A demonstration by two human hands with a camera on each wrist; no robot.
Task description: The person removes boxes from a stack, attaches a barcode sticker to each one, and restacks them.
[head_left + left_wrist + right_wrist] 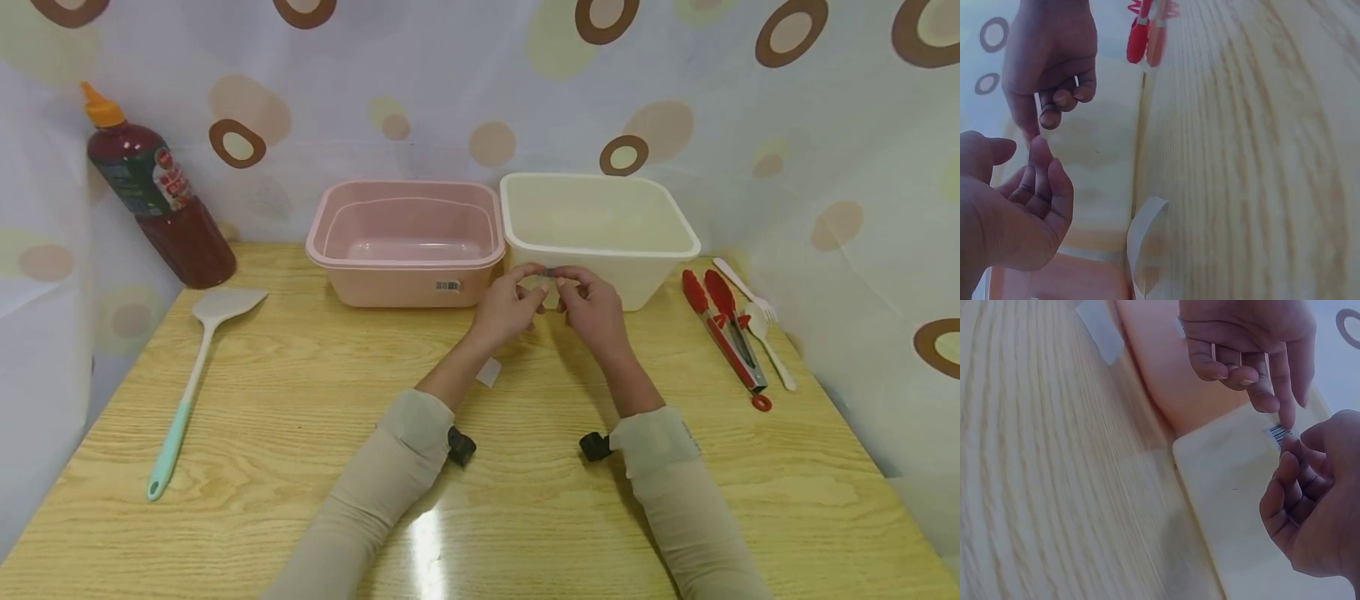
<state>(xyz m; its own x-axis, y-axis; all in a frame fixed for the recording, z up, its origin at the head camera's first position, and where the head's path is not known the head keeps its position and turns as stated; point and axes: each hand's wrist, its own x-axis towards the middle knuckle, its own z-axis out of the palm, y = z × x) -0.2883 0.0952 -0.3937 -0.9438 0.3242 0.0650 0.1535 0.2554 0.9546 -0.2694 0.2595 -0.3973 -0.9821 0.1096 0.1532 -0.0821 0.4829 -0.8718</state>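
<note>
A small barcode label (1277, 433) lies on the front wall of the cream bin (600, 250), just below the rim. My left hand (512, 307) touches one end of the label with its index fingertip. On the label's other end rests the index fingertip of my right hand (596, 312). Both thumbs stand off from the index fingers, and the other fingers are loosely bent. The fingertips hide part of the label. A piece of white paper (489, 372) lies on the table below my left hand.
Left of the cream bin stands a pink bin (390, 285) with its own barcode. A sauce bottle (161, 192) leans at the far left, above a spatula (197, 367). Red tongs (723, 329), a fork (742, 283) and a spoon (771, 346) lie to the right.
</note>
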